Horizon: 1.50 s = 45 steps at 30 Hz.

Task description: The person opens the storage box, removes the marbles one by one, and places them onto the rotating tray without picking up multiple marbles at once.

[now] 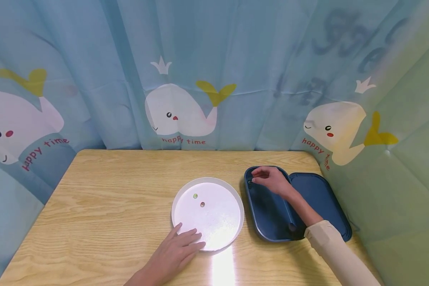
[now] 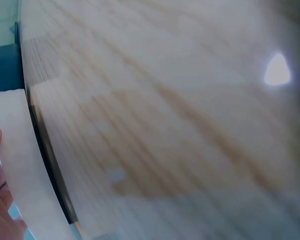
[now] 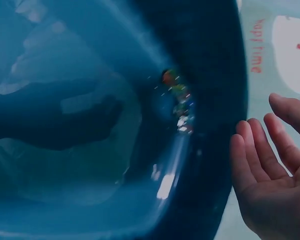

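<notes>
My left hand rests with extended fingers on the near left part of a round white plate. In the left wrist view its fingers lie at the plate's white side wall. A small green marble and a brownish marble lie apart on the plate. Over the far left corner of a dark blue box hovers my right hand, its fingers loosely bent and nothing visible in them. Several shiny, multicoloured marbles line that corner in the right wrist view, slightly blurred.
A matching blue lid lies right of the box, partly behind my right forearm. The wooden table ends at a blue curtain with whale prints; a greenish curtain side borders the right.
</notes>
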### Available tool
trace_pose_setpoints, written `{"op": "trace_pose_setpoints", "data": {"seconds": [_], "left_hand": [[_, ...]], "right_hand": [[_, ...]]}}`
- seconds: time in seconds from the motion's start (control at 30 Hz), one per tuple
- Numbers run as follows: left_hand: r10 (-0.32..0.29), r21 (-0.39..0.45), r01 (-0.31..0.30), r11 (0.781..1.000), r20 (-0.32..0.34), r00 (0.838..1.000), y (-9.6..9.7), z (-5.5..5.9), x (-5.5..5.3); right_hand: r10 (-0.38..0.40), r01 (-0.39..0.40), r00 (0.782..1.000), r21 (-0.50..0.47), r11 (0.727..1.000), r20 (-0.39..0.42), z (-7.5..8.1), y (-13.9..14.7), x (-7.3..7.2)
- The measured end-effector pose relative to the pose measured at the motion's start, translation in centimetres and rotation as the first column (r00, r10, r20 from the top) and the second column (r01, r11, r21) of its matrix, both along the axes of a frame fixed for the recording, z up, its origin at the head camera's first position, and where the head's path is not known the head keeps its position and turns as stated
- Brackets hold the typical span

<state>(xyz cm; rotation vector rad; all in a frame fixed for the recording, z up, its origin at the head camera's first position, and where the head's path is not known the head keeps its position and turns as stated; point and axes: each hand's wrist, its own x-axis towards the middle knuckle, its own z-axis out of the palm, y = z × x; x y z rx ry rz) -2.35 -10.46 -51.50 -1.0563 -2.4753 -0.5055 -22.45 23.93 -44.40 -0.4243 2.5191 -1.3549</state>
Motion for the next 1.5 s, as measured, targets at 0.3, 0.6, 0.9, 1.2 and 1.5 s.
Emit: {"op": "trace_pose_setpoints", "data": {"seconds": [0.3, 0.6, 0.9, 1.2, 1.5], "left_hand": [[0.0, -0.006, 0.0, 1.0, -0.006, 1.0, 0.0, 0.0, -0.1], [0.006, -0.018, -0.006, 1.0, 0.004, 1.0, 0.0, 0.0, -0.1], [0.006, -0.013, -0.006, 1.0, 0.005, 1.0, 0.1, -0.1, -0.1], [0.007, -0.012, -0.007, 1.0, 0.007, 1.0, 0.1, -0.1, -0.1], [0.004, 0.005, -0.004, 1.0, -0.006, 1.0, 0.0, 0.1, -0.1]], "right_hand": [[0.014, -0.008, 0.999, 0.127, 0.992, -0.043, -1.5, 0.7, -0.9], [-0.019, 0.02, 1.0, 0.183, 0.983, -0.004, -2.9, 1.0, -1.6], [-0.05, 0.048, 0.999, 0.191, 0.98, 0.005, -3.7, 0.9, -1.8], [-0.079, 0.084, 0.996, 0.234, 0.969, -0.032, -4.6, 0.7, -2.2], [-0.115, 0.126, 0.992, 0.276, 0.953, -0.057, -5.1, 0.2, -2.4]]}}
